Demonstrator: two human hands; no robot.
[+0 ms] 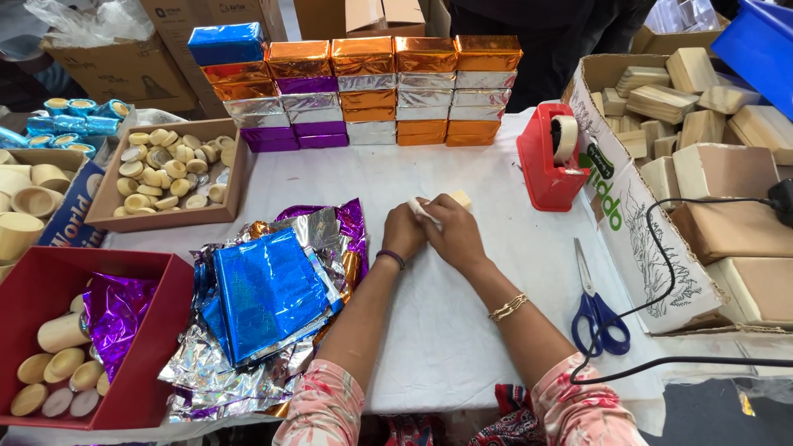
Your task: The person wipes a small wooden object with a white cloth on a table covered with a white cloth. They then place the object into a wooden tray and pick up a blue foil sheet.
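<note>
White cloth covers the table (462, 330) where the left hand (404, 232) and right hand (453, 236) press together around a small wooden block (460, 198), probably light, rigid, best pinched by its flat faces, near foil sheets (268, 289) and a red tape dispenser (552, 157)

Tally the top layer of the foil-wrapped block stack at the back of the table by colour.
Blue blocks: 1
Orange blocks: 4
Total: 5
</note>
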